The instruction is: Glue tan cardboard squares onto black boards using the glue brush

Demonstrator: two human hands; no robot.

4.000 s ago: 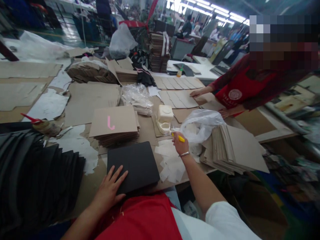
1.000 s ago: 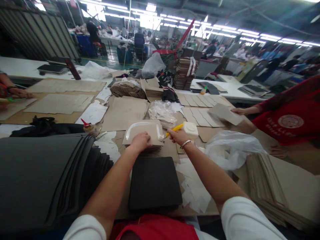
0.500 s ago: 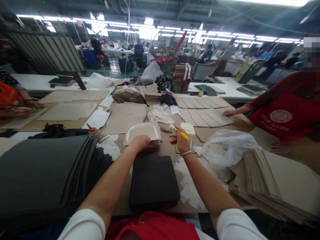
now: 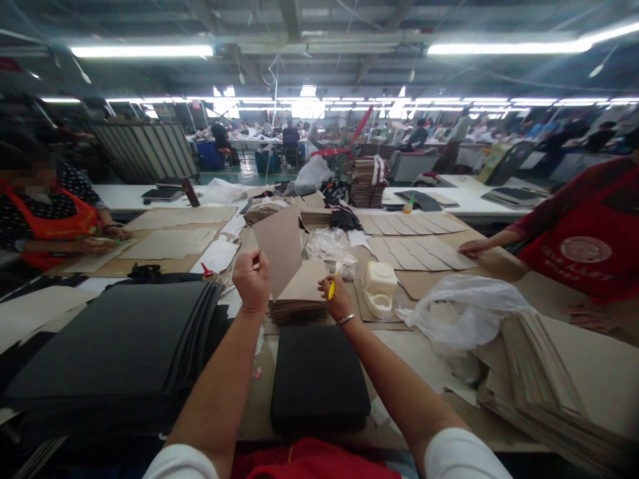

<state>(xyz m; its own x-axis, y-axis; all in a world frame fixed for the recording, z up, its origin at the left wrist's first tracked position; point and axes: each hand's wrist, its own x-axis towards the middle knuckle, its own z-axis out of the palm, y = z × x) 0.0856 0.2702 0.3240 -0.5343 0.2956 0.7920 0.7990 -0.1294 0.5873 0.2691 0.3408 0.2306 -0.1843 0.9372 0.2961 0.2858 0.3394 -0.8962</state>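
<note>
My left hand (image 4: pixel 252 279) is closed on the edge of a cardboard sheet (image 4: pixel 279 249), which stands tilted up above a stack of cut cardboard (image 4: pixel 299 311). My right hand (image 4: pixel 339 299) hovers by the right side of that stack, wrapped around a yellow-handled brush (image 4: pixel 332 289); its tip is too small to make out clearly. Directly in front of me lies a pile of black rectangular panels (image 4: pixel 319 379). A cream plastic container (image 4: pixel 380 283) with an opening at its front stands to the right of my right hand.
Large dark sheets (image 4: pixel 110 339) are piled at left. Thick cardboard sheets (image 4: pixel 564 372) and a clear plastic bag (image 4: pixel 469 306) lie at right. A red-capped bottle (image 4: pixel 206 270) stands beyond the dark pile. Co-workers' hands rest on card at left (image 4: pixel 102 244) and right (image 4: pixel 474 248).
My left hand has raised the cardboard sheet off the stack and tilted it up, moving left. My right hand has come nearer the stack with the brush. The camera view has tipped upward.
</note>
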